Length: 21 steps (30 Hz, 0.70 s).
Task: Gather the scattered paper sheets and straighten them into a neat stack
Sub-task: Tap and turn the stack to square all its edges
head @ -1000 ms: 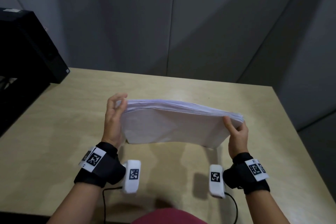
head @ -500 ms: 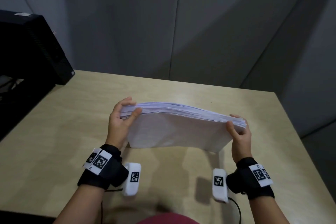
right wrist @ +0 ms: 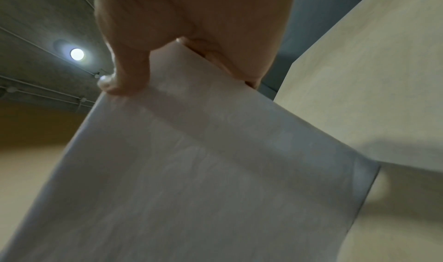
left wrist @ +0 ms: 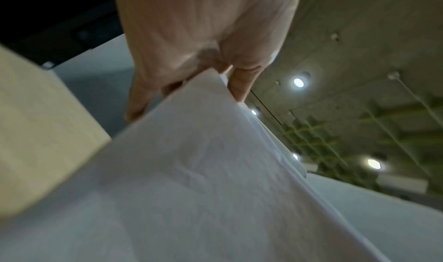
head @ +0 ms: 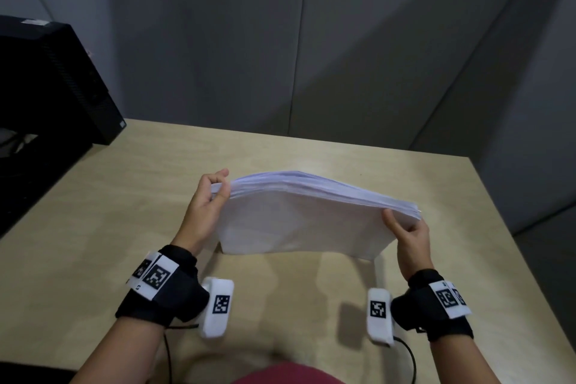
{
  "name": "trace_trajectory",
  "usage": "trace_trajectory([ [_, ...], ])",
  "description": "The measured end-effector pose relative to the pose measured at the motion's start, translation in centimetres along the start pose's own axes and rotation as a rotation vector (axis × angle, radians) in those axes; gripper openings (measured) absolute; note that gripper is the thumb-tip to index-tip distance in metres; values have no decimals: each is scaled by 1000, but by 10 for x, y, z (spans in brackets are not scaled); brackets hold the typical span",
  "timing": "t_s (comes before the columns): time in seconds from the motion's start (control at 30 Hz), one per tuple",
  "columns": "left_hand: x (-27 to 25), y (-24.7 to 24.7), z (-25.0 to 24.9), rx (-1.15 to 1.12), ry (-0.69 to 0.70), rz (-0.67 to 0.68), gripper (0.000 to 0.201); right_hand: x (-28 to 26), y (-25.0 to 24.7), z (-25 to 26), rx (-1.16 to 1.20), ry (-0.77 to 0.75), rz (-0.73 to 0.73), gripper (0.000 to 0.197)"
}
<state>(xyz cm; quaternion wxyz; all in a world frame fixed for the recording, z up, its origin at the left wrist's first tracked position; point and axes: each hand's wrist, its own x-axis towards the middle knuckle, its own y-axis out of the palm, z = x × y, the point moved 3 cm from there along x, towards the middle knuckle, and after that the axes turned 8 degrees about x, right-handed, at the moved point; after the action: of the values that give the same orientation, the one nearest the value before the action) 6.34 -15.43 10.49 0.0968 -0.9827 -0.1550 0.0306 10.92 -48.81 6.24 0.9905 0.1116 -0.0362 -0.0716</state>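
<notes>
A thick stack of white paper sheets (head: pixel 299 218) hangs in the air above the light wooden table (head: pixel 93 227), held on edge with its broad face toward me. My left hand (head: pixel 215 193) grips the stack's left end, thumb on the near face and fingers behind. My right hand (head: pixel 405 227) grips the right end the same way. The top edges of the sheets (head: pixel 327 188) are slightly fanned. In the left wrist view the paper (left wrist: pixel 203 181) fills the lower frame under my left hand (left wrist: pixel 227 73). The right wrist view shows the paper (right wrist: pixel 191 171) beneath my right hand (right wrist: pixel 167 63).
A black computer case (head: pixel 53 81) stands at the table's far left corner. Grey wall panels (head: pixel 311 40) rise behind the table. The table's right edge (head: pixel 498 212) drops off to a dark floor. Wrist-camera cables (head: pixel 408 358) hang near my body.
The stack has tilted, its left end rising and its right end dropping slightly. My left thumb has come onto the near face; both hands keep hold.
</notes>
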Motion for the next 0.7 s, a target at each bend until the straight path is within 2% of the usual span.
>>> trace_trajectory([
  [0.03,0,-1,1,-11,-19,31,9,1,1,0,6,6,-11,45],
  [0.1,-2,-6,2,-84,-60,47,33,4,2,-3,14,14,-39,25],
  [0.17,-3,-7,0,-137,-83,3,44,6,1,-4,-11,0,-84,14],
  [0.27,-2,-3,3,-168,-90,-124,30,5,-1,-5,-24,-3,-100,15],
  [0.4,1,5,6,-219,-82,-301,28,4,1,-4,-36,-7,-87,11],
  [0.47,0,5,2,-296,-81,-267,20,4,0,-2,-48,-21,-107,16],
  [0.5,1,4,2,-331,-70,-198,31,4,0,-1,-41,-22,-112,19],
  [0.6,6,-8,8,-236,24,68,105,4,-2,1,-12,-32,-98,37],
  [0.63,7,-12,11,-144,38,141,121,4,-3,1,-20,-30,-98,44],
  [0.7,12,-19,24,57,6,189,130,5,-4,0,-27,-22,-91,37],
])
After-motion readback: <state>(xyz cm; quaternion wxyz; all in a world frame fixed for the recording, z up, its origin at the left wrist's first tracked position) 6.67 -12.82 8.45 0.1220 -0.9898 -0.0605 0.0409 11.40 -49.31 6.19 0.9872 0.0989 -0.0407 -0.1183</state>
